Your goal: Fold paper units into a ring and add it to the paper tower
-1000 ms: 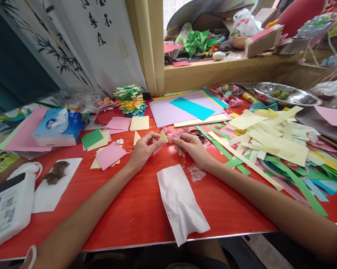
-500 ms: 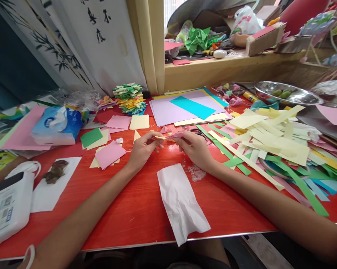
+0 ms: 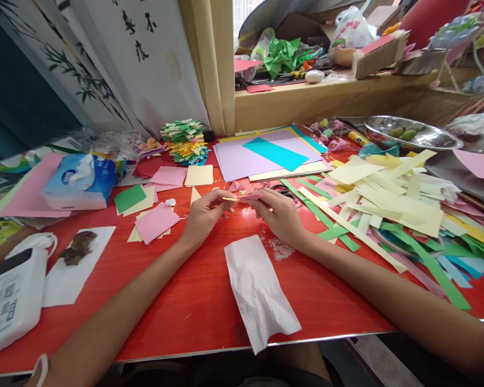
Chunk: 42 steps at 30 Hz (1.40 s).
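A small folded paper piece [image 3: 243,198] – pink with a pale yellow part, thin, flat and sharply creased – is held just above the red table [image 3: 185,301], about midway between its near and far edges. It is pinched at its left end by the fingertips of the left hand [image 3: 203,216] and at its right end by those of the right hand [image 3: 281,216]; both hands are closed on it, and the piece bridges the narrow space between them. Both forearms are laid across the glossy red surface from the near edge. A crumpled white paper sheet [image 3: 261,290], oblong and matt, lies between the forearms and overhangs the near edge. Black-handled scissors [image 3: 285,190] are partly covered just beyond the right hand. A pink paper square [image 3: 157,222] rests on yellow squares to the left of the left hand. Smooth lilac sheets [image 3: 242,158] with a teal strip [image 3: 276,154] on top lie towards the far edge, and beside them stands a spiky stack of folded units [image 3: 185,141] in green, yellow and blue. Long cut strips [image 3: 390,207] – cream, green, pink – are heaped along the right edge, with a shiny steel bowl [image 3: 411,135] beyond them. A soft blue tissue pack [image 3: 80,181] lies towards the left edge.
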Tool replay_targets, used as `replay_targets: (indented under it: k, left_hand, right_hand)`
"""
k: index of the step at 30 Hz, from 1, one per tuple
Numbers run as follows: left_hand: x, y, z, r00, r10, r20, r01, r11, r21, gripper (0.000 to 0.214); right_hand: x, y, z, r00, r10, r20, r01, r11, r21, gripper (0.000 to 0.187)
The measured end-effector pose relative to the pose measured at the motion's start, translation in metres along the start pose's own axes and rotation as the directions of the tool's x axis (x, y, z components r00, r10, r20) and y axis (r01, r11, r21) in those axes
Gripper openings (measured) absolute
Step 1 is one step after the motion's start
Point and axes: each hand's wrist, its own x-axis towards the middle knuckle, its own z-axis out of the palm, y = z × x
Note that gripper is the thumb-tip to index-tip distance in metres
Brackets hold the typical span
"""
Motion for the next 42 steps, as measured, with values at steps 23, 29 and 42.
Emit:
replay_targets:
  k: [23,29,42]
  left_hand:
    - [-0.0004,0.0008,0.0003,1.0,-0.003,-0.002,0.003,0.999,0.032,0.026]
    - [-0.0005,0.0018,0.0003,1.0,0.012,0.0,-0.012,0.997,0.071,0.025]
    - [-0.0003,0.0018,0.0011,1.0,0.023,-0.009,-0.022,0.997,0.08,0.024]
  right_hand:
    - [-0.0016,0.0016,0.0011,1.0,-0.017,-0.012,0.017,1.0,0.011,0.018]
    - [-0.0015,0.0002,0.0006,1.0,-0.03,-0.003,0.03,1.0,-0.001,0.018]
    - [-0.001,-0.0019,-0.0001,1.0,-0.019,-0.005,0.019,1.0,0.003,0.017]
